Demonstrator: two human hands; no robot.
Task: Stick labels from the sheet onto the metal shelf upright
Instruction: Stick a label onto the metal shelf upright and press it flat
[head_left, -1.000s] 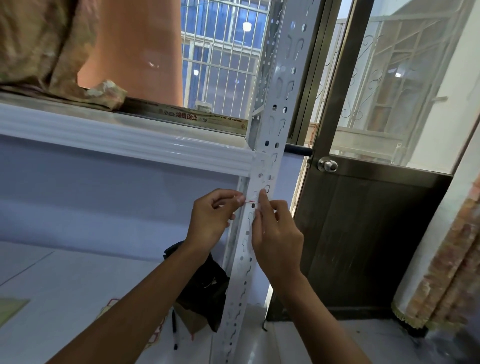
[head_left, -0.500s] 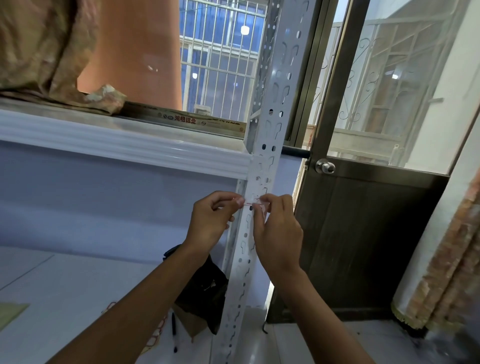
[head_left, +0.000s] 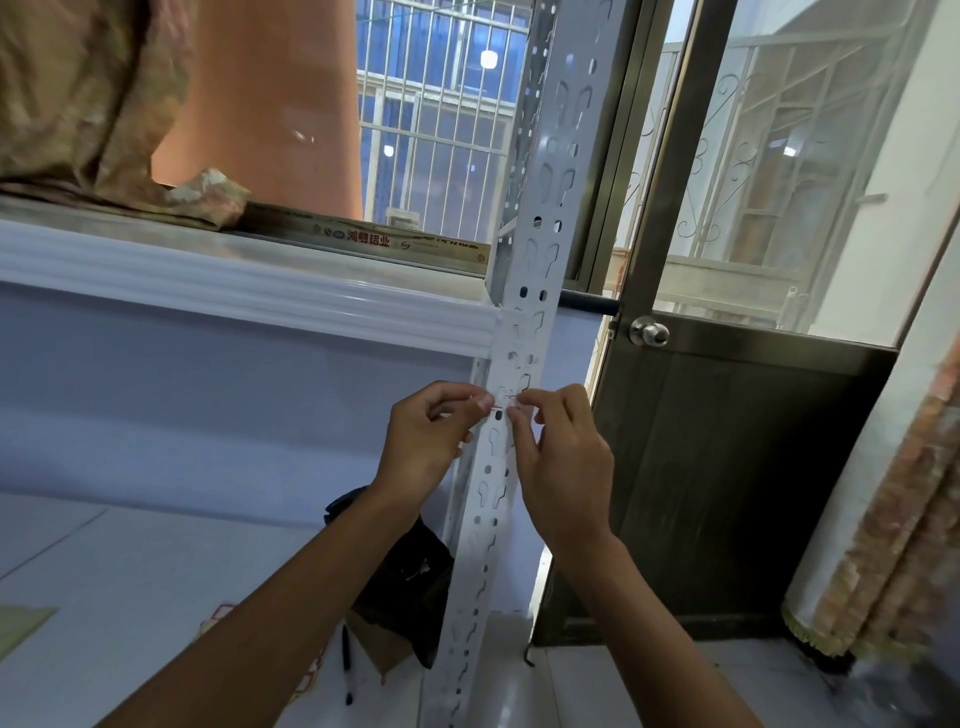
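A white perforated metal shelf upright runs from the top centre down to the floor, leaning slightly. A small white label with a red line lies across the upright just below the shelf rail. My left hand pinches its left end between thumb and forefinger. My right hand holds its right end with curled fingertips against the upright. The label sheet is not in view.
A white shelf rail meets the upright from the left, with crumpled fabric on top. A dark door with a knob stands to the right. A black bag and a pen lie on the floor.
My right hand's fingers have curled from straight to pinching the label's right end. Both hands stay at the same spot on the upright; the view has shifted slightly.
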